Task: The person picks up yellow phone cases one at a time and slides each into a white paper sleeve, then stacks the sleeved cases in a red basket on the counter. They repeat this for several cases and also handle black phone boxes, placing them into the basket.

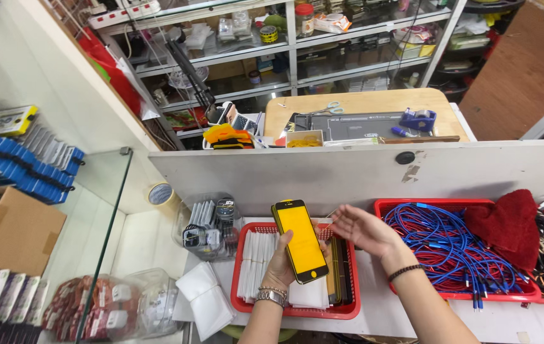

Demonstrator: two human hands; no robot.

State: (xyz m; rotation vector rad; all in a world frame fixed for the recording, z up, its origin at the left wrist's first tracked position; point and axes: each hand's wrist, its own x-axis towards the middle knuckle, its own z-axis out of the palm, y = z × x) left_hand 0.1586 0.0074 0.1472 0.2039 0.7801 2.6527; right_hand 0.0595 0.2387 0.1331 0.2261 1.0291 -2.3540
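Observation:
My left hand (280,264) holds up a black-edged phone screen panel with a yellow face (300,241), tilted slightly, above a red basket (297,311) of white sleeves and flat packets. A metal watch sits on that wrist. My right hand (362,230) is open, palm up, fingers spread just to the right of the panel's top edge, not touching it. A dark bead bracelet circles the right wrist.
A second red basket (399,205) holds blue cables, with a red cloth (506,220) over its right side. Clear plastic jars (211,229) stand left of the baskets. A white partition (348,172) rises behind; beyond it a wooden desk (361,102) and shelves.

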